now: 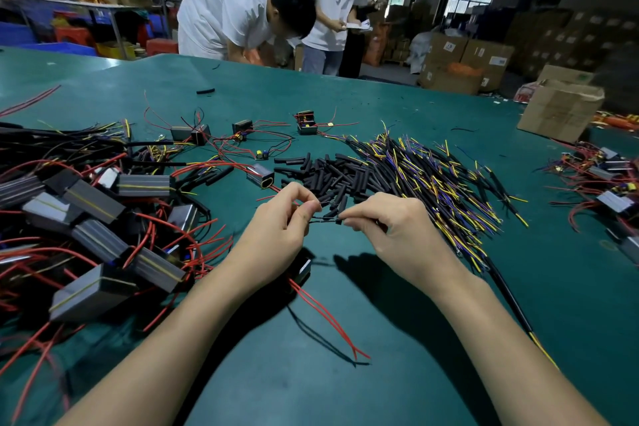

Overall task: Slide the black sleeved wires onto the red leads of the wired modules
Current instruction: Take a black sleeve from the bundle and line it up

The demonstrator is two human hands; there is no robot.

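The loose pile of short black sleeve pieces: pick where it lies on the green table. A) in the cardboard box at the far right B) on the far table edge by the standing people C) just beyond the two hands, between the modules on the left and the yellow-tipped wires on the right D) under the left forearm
C: the short black sleeve pieces lie just past the left hand and right hand, beside the yellow-tipped wires.

Head view, downward, close over table [415, 339]
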